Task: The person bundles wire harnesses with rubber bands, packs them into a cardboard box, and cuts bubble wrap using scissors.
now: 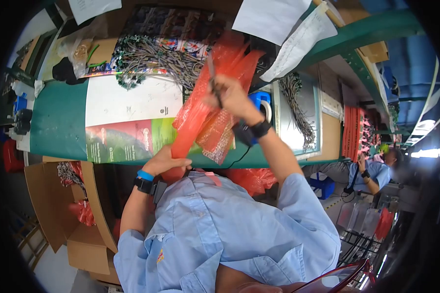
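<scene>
A long strip of red bubble wrap (pixel 193 119) stretches from my lap up across the workbench, and its far end spreads into several loose pieces. Near the bench's front edge, my left hand (pixel 167 162) is closed on the strip, thumb on top. My right hand (pixel 228 97) is closed around scissors (pixel 211 71) over the wrap, blades pointing away from me; motion blurs them slightly, and I cannot tell whether they touch the film. A heap of thin cables with green ends (pixel 156 61) lies behind the wrap.
Below the bench at left stands an open cardboard box (pixel 95 205) holding cables and red wrap. More cables (pixel 298 110) lie on the right. A blue tape dispenser (pixel 260 101) sits beside my right hand. Papers (pixel 271 19) hang above. At far right, another person (pixel 371 173) is present.
</scene>
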### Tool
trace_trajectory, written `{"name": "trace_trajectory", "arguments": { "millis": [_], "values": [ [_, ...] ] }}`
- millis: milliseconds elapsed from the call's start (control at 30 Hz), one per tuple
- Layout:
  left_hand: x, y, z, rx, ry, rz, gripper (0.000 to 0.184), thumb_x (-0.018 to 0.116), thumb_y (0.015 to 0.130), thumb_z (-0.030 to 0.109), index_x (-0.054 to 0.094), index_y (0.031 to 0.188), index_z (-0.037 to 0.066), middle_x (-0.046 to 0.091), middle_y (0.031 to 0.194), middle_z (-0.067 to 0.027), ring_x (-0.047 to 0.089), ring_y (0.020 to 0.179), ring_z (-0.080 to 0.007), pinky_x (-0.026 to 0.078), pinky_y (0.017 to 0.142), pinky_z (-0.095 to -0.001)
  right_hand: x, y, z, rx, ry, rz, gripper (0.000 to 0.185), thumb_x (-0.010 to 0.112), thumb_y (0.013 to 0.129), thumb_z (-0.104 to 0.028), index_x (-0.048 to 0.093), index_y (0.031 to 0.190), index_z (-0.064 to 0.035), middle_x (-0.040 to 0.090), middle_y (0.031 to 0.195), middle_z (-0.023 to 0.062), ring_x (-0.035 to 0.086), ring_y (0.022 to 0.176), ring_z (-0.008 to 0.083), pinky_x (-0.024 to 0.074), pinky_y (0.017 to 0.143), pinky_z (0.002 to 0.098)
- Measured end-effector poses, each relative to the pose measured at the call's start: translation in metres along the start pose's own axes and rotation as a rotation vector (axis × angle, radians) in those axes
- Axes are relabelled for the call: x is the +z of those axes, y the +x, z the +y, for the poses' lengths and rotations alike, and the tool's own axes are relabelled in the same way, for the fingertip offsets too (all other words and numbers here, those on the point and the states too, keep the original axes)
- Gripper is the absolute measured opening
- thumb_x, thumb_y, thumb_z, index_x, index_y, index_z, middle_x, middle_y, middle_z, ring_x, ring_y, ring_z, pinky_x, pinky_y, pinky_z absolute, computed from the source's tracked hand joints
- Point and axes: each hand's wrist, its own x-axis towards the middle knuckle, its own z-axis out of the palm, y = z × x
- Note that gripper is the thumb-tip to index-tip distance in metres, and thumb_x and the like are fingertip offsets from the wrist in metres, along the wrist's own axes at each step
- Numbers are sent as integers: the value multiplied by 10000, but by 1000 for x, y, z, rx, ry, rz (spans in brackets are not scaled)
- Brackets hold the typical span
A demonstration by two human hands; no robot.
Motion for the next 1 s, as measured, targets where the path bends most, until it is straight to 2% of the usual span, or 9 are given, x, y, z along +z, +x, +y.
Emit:
{"name": "trace_trajectory", "arguments": {
  "millis": [333,367,433,467,567,600,633,867,1000],
  "values": [
    [-8,-32,-35,-44,38,-108,201,605,881,212,595,910,13,555,604,-22,568,577,-137,481,611,-281,-178,117,14,-161,-1061,856,319,694,681,-183,632,908,32,667,818,164,645,676,249,492,609,345],
    [-6,-35,-33,-65,-105,27,229,575,902,241,577,952,19,502,585,1,520,547,-103,463,575,-263,-187,123,26,-317,-1288,836,237,629,713,-197,655,878,-29,666,853,179,639,750,344,494,663,392],
    [-4,-29,-44,12,-254,266,291,497,944,323,530,1015,43,340,544,49,339,449,-43,361,436,-226,-208,142,54,237,-1973,382,196,584,743,-200,660,871,-73,663,860,177,615,802,390,483,713,434],
    [-2,-22,-42,11,-257,269,291,497,944,323,530,1015,43,340,544,49,339,449,-43,361,436,-226,-242,158,92,-413,-1472,865,210,582,762,-252,659,862,-84,662,836,170,613,784,391,479,709,463],
    [-1,3,-34,-7,-221,460,307,487,945,352,535,987,52,344,549,54,320,440,-38,292,397,-220,-275,172,144,-365,-1828,694,269,621,749,-300,653,878,-66,658,875,175,605,814,407,470,733,481],
    [-3,10,-37,0,-155,504,311,483,946,357,538,990,53,346,551,56,317,438,-36,272,389,-219,-212,129,103,-921,-1608,912,307,626,774,-307,633,931,-43,646,921,190,589,860,421,460,763,474],
    [-4,17,-41,7,-89,547,316,480,946,361,541,993,55,349,553,58,315,437,-34,252,382,-218,-169,103,56,-922,-1606,902,307,626,774,-307,633,931,-43,646,921,190,589,860,421,460,763,474],
    [-15,33,-49,4,-34,559,342,474,946,363,545,1009,35,396,561,41,343,435,-44,257,378,-230,-80,-2,24,-24,-104,344,131,541,861,-68,521,990,-49,564,810,35,544,738,109,451,640,266],
    [-21,28,-50,-51,56,527,378,479,940,379,542,1043,21,431,579,24,380,430,-57,292,375,-233,-44,-69,37,412,-174,-182,132,493,868,-61,532,991,-31,591,788,43,569,644,105,451,546,235]
  ]
}}
